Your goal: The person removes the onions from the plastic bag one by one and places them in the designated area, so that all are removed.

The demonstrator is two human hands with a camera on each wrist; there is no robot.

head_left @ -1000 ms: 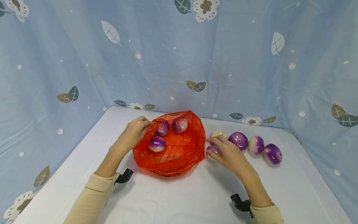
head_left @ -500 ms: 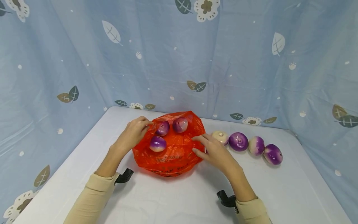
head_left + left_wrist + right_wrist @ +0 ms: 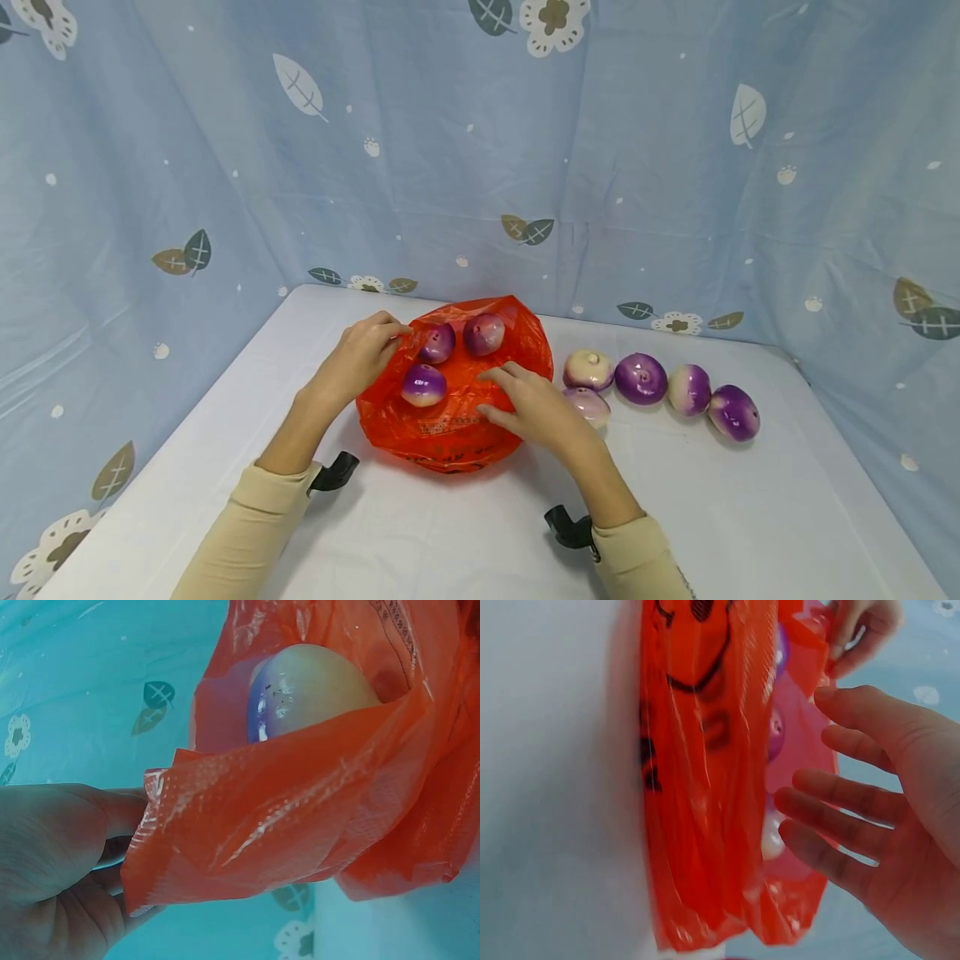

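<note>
A red plastic bag (image 3: 487, 400) stands on the table with its mouth gaping upward. Inside lie three glossy purple-and-white onions, one of them the front onion (image 3: 423, 385). At the bag's left rim, my left hand (image 3: 363, 350) pinches the plastic edge; the left wrist view shows that edge folded over the fingers, with a pale-sided onion (image 3: 315, 686) behind it. My right hand (image 3: 536, 408) hovers over the bag's right side, fingers spread and apart with nothing in them. The right wrist view shows this hand (image 3: 877, 802) beside the bag's mouth.
Right of the bag, a pale onion (image 3: 588, 369) and a pinkish onion (image 3: 588, 407) sit close together. A purple onion (image 3: 641, 379) and two more continue the row rightward. A patterned blue curtain (image 3: 420, 167) hangs behind the white table (image 3: 750, 517).
My right hand has moved left from the nearest onion to over the bag. That onion now sits slightly farther right, paler side showing. My left hand has stayed at the rim.
</note>
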